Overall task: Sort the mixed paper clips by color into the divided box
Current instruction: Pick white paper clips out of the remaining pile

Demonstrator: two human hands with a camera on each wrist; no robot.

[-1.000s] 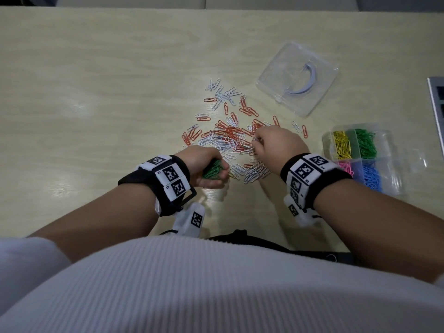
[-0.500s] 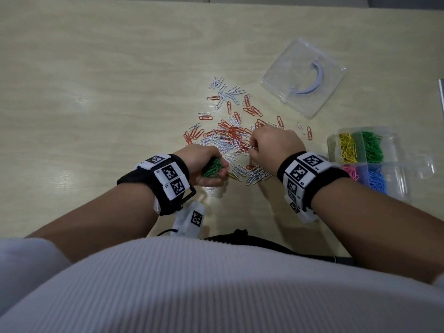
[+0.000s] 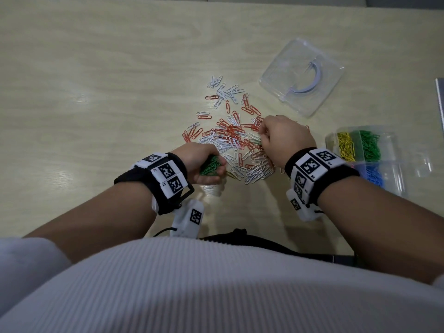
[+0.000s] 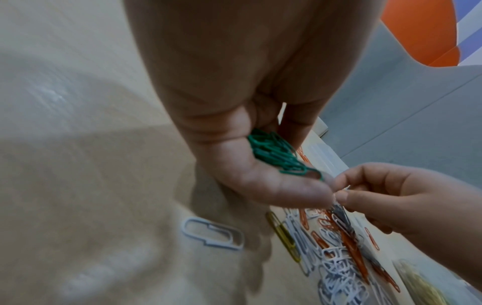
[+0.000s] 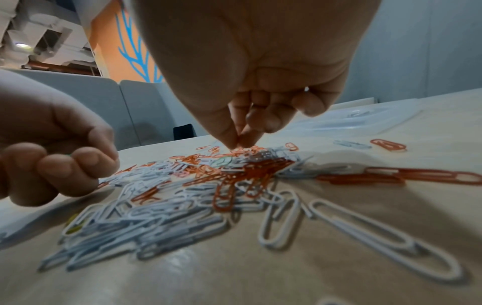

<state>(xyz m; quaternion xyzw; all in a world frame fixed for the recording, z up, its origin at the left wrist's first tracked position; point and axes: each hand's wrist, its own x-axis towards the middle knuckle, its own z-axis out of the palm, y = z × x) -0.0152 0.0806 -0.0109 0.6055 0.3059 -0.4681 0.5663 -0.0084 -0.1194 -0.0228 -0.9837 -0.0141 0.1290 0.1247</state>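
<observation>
A mixed pile of red and white paper clips (image 3: 230, 140) (image 5: 208, 185) lies mid-table. My left hand (image 3: 216, 169) (image 4: 260, 175) rests at the pile's near left edge, curled round a bunch of green clips (image 3: 211, 165) (image 4: 276, 156). My right hand (image 3: 260, 138) (image 5: 237, 142) is over the pile's right side. Its thumb and forefinger are pinched together on a clip at the top of the heap; the clip's colour is hidden. The divided box (image 3: 396, 179) stands to the right, holding yellow (image 3: 346, 146), green (image 3: 368, 146) and blue clips (image 3: 373, 175).
The box's clear lid (image 3: 302, 75) lies at the back right. A dark-edged flat object (image 3: 440, 104) shows at the right border. One yellow clip (image 4: 283, 239) lies at the pile's near edge. My torso and a black strap are close to the table's front edge.
My right hand's fingers have shifted slightly across the top of the pile. The left hand has stayed in place with the green clips.
</observation>
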